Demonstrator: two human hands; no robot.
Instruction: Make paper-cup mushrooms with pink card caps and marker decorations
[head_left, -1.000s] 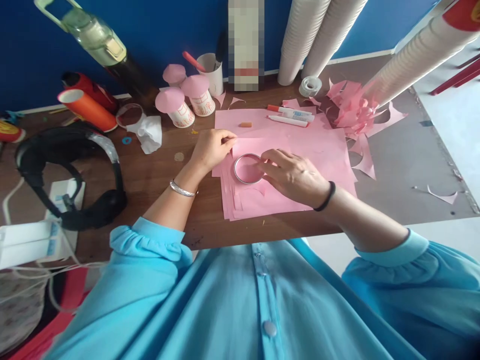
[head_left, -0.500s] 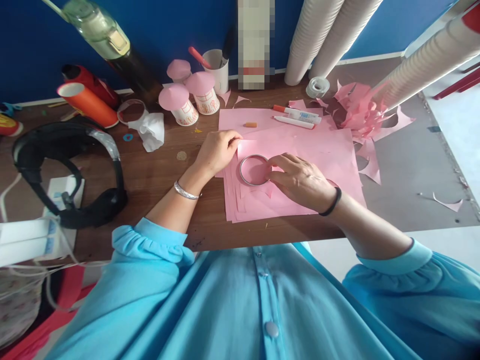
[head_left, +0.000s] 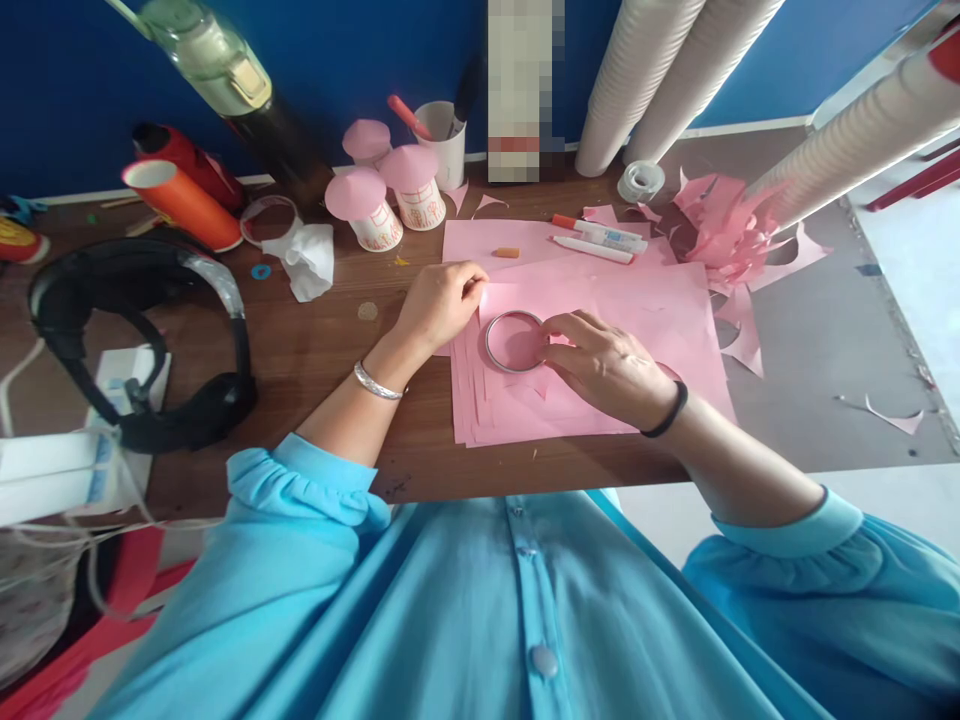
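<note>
Ring (head_left: 488, 345) lies flat on the pink paper (head_left: 660, 300), left of the stack's middle, with pink showing through its opening. Right hand (head_left: 604, 368) is narrow, thumb and fingertips closed on the ring's right rim; the rest of the rim is uncovered. Judged handling: light, stiff, thin-walled, probably smooth and apt to slide on paper; material cannot be told from this view. Best hold seems to be the rim, from the side or from above with gentle downward pressure; a pull on one side only could swing it round. Paper looks thin, soft in bending and easily creased or torn, with loose sheets likely to slip over one another; take it at a corner or press it flat. Left hand (head_left: 441, 305) has its fingers drawn together at the upper left corner of the smaller top sheet; cannot tell whether the corner is pinched or only pressed. Beyond the ring, near the far edge of the stack: a small brown cap (head_left: 507, 253) and markers (head_left: 600, 240). To the right, a heap of scraps (head_left: 727, 235), flimsy and crumpled. Farther back on the wooden surface (head_left: 427, 440) stand roofed cups (head_left: 375, 228), which appear light and easily tipped, and a tape roll (head_left: 641, 182).
</note>
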